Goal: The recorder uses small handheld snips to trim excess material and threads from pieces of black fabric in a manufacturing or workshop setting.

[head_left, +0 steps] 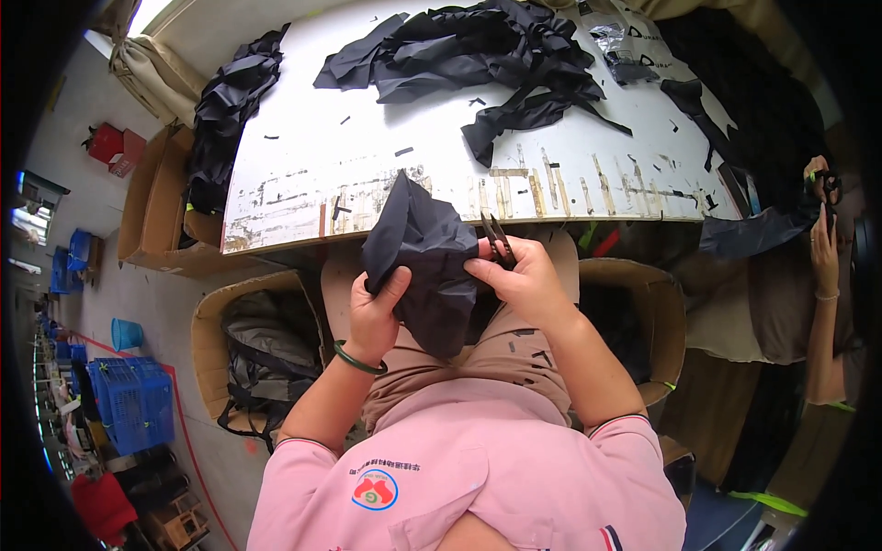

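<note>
A piece of thin black fabric hangs between my hands, above my lap and just at the table's front edge. My left hand grips its left side, thumb on top, with a dark green bangle on the wrist. On the other side my right hand pinches the fabric's edge between thumb and finger. Small dark thread snips also sit in that right hand, their points upward past the fingers. The fabric's lower part drapes over my thighs.
The white table carries a heap of black fabric, a smaller piece and scattered dark scraps. Cardboard boxes stand on both sides of my legs. At the right, a co-worker's hand is near black fabric.
</note>
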### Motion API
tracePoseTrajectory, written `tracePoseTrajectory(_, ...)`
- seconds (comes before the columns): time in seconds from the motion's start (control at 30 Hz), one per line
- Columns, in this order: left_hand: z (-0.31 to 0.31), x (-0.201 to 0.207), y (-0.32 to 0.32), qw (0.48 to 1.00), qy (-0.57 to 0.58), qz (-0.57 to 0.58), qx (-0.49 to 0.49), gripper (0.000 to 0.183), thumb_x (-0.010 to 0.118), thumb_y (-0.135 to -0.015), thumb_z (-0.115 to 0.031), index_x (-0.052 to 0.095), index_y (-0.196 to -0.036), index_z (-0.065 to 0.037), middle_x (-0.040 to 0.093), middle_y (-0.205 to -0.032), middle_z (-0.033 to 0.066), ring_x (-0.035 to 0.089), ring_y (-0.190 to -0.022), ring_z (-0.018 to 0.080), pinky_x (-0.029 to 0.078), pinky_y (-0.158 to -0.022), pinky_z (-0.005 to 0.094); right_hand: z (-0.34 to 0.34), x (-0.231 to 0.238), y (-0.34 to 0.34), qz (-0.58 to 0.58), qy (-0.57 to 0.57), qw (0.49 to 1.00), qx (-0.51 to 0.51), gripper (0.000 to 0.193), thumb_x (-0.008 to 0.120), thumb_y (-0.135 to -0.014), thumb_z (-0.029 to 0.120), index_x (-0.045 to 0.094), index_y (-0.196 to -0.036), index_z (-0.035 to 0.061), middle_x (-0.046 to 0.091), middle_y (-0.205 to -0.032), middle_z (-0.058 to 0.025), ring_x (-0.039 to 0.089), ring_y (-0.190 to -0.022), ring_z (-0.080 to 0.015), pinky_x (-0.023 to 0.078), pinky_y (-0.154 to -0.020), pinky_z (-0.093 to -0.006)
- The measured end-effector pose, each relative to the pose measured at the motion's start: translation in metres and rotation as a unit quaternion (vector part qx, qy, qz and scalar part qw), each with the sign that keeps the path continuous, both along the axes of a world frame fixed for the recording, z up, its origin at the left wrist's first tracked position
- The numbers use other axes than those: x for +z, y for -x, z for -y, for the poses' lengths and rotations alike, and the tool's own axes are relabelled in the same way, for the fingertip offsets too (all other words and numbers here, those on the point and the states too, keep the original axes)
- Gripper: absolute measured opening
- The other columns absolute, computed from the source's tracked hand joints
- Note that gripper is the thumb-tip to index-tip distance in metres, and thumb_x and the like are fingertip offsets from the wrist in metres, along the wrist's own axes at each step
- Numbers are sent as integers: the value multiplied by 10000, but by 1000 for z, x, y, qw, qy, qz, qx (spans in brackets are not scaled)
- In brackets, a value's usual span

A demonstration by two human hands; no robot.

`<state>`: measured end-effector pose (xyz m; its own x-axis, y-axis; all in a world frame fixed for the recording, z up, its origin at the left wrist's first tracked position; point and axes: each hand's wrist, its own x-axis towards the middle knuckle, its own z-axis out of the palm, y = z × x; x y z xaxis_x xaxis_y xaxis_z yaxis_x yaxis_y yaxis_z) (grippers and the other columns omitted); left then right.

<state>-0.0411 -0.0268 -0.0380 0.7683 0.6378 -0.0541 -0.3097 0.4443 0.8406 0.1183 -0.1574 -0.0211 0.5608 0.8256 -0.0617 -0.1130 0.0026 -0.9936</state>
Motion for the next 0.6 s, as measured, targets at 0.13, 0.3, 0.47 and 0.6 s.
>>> tracePoseTrajectory(0.13, -8, -10, 1, 999, 42, 6, 1, 237, 586, -943, -136, 624, -1131, 4, 666, -1083, 75, 634, -964, 156, 493, -854, 284, 3, 14, -4, -150, 10, 989, 0, 123, 702, -837, 60, 623, -930, 45, 548, -699, 37, 438, -516, -22, 316, -445, -186)
tracePoseTrajectory(0.3, -39, -21, 4, 991, 128, -25, 41, 207, 525, -950, -110, 614, -1111, -16, 647, -1098, 74, 608, -1013, 165, 465, -901, 283, 9, 30, -10, -82, 2, 997, -11, 131, 718, -837, 101, 634, -894, 19, 554, -733, 70, 452, -668, -7, 382, -572, -181)
tracePoseTrajectory(0.47, -42, 5, 1, 858, -447, -30, 251, 254, 612, -889, -120, 541, -1116, -30, 615, -1064, 101, 568, -1047, 215, 396, -1004, 385, 10, 39, -13, 63, 12, 998, 7, 145, 708, -842, 117, 614, -861, 8, 523, -710, 67, 425, -662, -12, 370, -563, -195)
tracePoseTrajectory(0.6, -14, 68, -16, 742, -670, -11, 24, 473, 758, -778, -175, 518, -1165, -46, 609, -1108, 102, 567, -1083, 272, 311, -1084, 480, 9, 45, -6, 122, 4, 991, 47, 144, 700, -845, 127, 612, -840, 13, 503, -676, 45, 406, -637, -17, 354, -545, -204)
